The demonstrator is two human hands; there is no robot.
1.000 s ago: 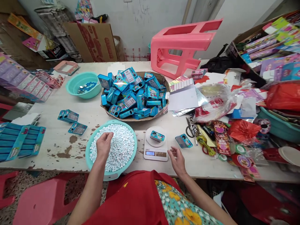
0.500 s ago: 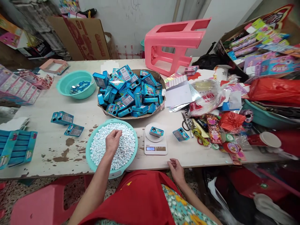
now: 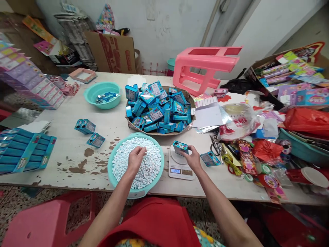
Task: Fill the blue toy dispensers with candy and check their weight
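The person's left hand (image 3: 136, 159) hovers over a turquoise basin (image 3: 111, 168) filled with small white pellets (image 3: 123, 157), thumb and fingers drawn together at the tips; from here I can't tell whether a pellet is pinched between them. The right hand (image 3: 192, 158) has a small blue box (image 3: 180, 147) gripped by one end between thumb and fingers, at the round plate of a white scale (image 3: 181, 168); whether the box touches the plate I can't make out. The display (image 3: 175, 171) is lit. To the right of the scale another blue box (image 3: 210, 159) lies flat on the table (image 3: 66, 151), near some scissors (image 3: 215, 145). Behind the basin and scale, a cardboard tray (image 3: 189, 127) is heaped with similar boxes (image 3: 155, 113).
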